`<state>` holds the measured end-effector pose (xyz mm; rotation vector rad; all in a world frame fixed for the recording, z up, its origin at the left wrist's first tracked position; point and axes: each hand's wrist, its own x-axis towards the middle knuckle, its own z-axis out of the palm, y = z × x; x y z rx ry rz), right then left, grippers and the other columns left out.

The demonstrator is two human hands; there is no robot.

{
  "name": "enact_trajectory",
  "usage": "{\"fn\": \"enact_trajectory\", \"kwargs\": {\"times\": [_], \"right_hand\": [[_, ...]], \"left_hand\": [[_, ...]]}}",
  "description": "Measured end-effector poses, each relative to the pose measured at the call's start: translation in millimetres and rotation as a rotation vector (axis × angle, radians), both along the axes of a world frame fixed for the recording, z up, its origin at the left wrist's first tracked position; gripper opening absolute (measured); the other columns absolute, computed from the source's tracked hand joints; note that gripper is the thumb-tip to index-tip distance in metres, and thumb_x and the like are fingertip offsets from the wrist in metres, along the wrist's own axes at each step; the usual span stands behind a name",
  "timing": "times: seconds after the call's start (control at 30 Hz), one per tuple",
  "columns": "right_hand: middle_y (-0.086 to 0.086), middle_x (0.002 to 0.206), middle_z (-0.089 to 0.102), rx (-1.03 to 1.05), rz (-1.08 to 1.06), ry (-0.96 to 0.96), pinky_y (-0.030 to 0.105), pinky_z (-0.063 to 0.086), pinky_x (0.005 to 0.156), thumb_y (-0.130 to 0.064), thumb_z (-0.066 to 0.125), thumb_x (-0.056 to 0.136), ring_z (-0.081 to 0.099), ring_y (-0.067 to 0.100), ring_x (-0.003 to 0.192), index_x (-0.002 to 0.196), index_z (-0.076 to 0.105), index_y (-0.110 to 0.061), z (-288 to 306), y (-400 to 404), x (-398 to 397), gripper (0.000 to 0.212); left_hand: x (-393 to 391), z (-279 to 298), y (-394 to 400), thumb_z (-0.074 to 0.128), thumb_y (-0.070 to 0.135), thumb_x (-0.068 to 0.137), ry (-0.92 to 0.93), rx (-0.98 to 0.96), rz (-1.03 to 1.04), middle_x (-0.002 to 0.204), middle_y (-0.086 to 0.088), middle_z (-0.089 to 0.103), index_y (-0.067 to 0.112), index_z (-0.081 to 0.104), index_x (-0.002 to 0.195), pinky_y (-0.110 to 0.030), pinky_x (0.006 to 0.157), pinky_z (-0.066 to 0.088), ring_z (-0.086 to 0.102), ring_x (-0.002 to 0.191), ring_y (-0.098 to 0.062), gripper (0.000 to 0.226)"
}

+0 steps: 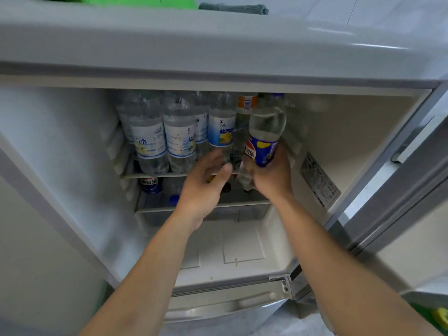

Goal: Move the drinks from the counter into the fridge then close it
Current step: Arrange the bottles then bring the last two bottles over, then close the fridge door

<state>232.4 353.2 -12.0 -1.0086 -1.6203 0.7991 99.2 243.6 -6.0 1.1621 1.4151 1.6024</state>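
Inside the open white fridge (72, 132), at the right end of the top shelf (155, 175), the right hand (271, 175) grips a clear plastic bottle with a blue, red and yellow label (263, 139). Its fingers curl round the lower part of the bottle. The bottle has a blue cap, holds a clear drink, and leans a little to the right. Whether its bottom rests on the shelf cannot be seen, because the hand hides it.

The left hand (206, 185) reaches in beside it with its fingers stretched out and loose. It holds nothing. Its fingertips are close to a thin clear bottle with an orange label (243, 122), which stands just left of the held bottle.

A row of clear water bottles with white and blue labels (167, 139) fills the rest of the top shelf. They stand close together, so only a small space is left at the right end. On the lower shelf (201, 207) a dark bottle with a blue label (150, 185) can be seen, and something with a small blue cap (174, 199) is near it.

The grey fridge door (397, 190) stands open at the right. On top of the fridge lie a bright green thing (135, 1) and a folded grey cloth (237, 8).
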Motion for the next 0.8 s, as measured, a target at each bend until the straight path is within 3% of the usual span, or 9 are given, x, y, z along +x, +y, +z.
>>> {"fn": "enact_trajectory", "kwargs": {"times": [0.07,0.13,0.2,0.27,0.43,0.63,0.8], "right_hand": [[-0.020,0.104,0.066,0.018,-0.013,0.013,0.014,0.054,0.077,-0.029,0.082,0.078,0.066,-0.005,0.095,0.120,0.050,-0.032,8.5,14.4,-3.5,0.052],[-0.019,0.101,0.066,0.015,-0.015,0.033,0.017,0.057,0.076,-0.026,0.081,0.079,0.066,-0.006,0.090,0.119,0.050,-0.028,14.2,28.3,-6.4,0.050],[-0.014,0.103,0.068,0.019,-0.020,0.066,0.028,0.060,0.080,-0.023,0.080,0.079,0.068,-0.001,0.090,0.121,0.053,-0.019,17.1,40.5,-9.9,0.051],[-0.007,0.108,0.068,0.039,-0.020,0.107,0.028,0.060,0.081,-0.021,0.080,0.078,0.068,0.003,0.093,0.128,0.050,-0.013,17.9,49.6,-14.4,0.059],[0.002,0.120,0.064,0.029,-0.005,0.158,0.028,0.056,0.091,-0.012,0.078,0.082,0.066,0.009,0.106,0.133,0.046,-0.009,6.9,66.0,-24.8,0.060],[0.006,0.136,0.057,-0.052,0.038,0.152,0.032,0.054,0.097,-0.012,0.076,0.085,0.060,0.016,0.118,0.143,0.035,-0.014,1.4,75.1,-37.9,0.072],[0.004,0.141,0.053,-0.059,0.007,0.161,0.029,0.051,0.100,-0.012,0.078,0.081,0.057,0.013,0.123,0.147,0.034,-0.015,-0.1,60.5,-33.2,0.079]], "left_hand": [[-6.2,-16.4,-16.2,0.064,0.051,0.083,-0.016,-0.032,0.043,0.122,0.018,0.065,0.044,0.057,0.120,-0.032,0.102,0.050,0.061,0.115,-0.002,0.039],[-12.8,-33.4,-33.1,0.063,0.051,0.077,-0.067,-0.046,0.056,0.119,0.014,0.068,0.041,0.060,0.116,-0.037,0.102,0.051,0.063,0.115,-0.007,0.041],[-20.1,-50.4,-49.5,0.063,0.047,0.078,-0.088,-0.065,0.054,0.112,0.019,0.071,0.041,0.062,0.115,-0.028,0.092,0.056,0.064,0.111,-0.001,0.037],[-28.9,-65.3,-65.0,0.063,0.048,0.079,-0.078,-0.101,0.062,0.113,0.023,0.069,0.041,0.062,0.116,-0.020,0.084,0.056,0.064,0.110,0.002,0.038],[-43.2,-87.5,-90.4,0.065,0.052,0.076,-0.117,-0.151,0.089,0.118,0.019,0.068,0.032,0.064,0.121,-0.032,0.092,0.055,0.064,0.113,-0.003,0.049],[-34.9,-89.7,-98.6,0.064,0.043,0.080,-0.138,-0.140,0.084,0.115,0.018,0.069,0.032,0.065,0.119,-0.018,0.080,0.056,0.063,0.112,0.001,0.041],[-21.4,-85.7,-101.4,0.062,0.041,0.080,-0.121,-0.143,0.051,0.112,0.022,0.068,0.036,0.064,0.117,-0.016,0.077,0.056,0.062,0.109,0.005,0.037]]}}
